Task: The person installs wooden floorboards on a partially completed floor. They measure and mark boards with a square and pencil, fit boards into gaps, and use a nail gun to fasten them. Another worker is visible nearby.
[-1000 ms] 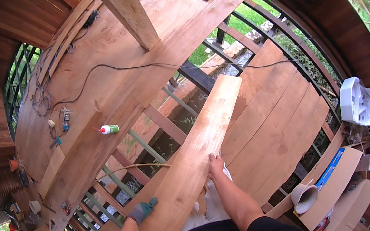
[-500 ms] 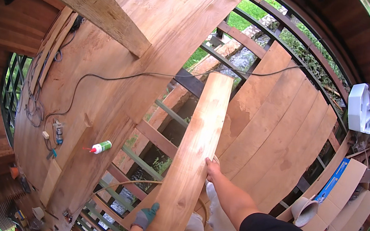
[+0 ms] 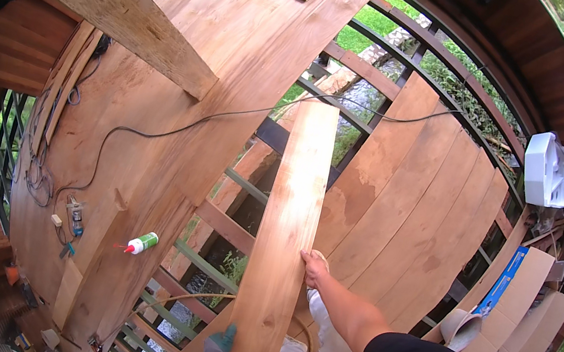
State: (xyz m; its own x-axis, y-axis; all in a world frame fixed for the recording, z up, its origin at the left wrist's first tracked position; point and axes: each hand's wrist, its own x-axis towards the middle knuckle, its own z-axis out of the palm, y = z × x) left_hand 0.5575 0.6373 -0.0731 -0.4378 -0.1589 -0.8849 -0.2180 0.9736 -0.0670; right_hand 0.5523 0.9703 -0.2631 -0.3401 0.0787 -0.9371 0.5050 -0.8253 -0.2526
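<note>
Both my hands hold a long pale plank [image 3: 290,192] over the slatted floor frame. My left hand [image 3: 219,346], in a teal and grey glove, grips its left edge near the lower end. My bare right hand [image 3: 313,268] is closed on the right edge, higher up. Just right of the plank lie several laid boards [image 3: 409,206]. A white-and-green bottle with a red nozzle [image 3: 144,242] lies to the left, on the larger wooden floor [image 3: 150,153].
Joists [image 3: 229,221] leave openings above water. A dark cable [image 3: 140,134] crosses the floor beside a timber post [image 3: 128,21]. Tools [image 3: 74,219] lie at left. A white moulded object [image 3: 548,170], cardboard [image 3: 511,307] and a grey bucket-like container [image 3: 457,328] stand at right.
The plank's far end has swung a little left, away from the laid boards. Both hands keep their grip, and my view has shifted, lowering the bottle in the picture.
</note>
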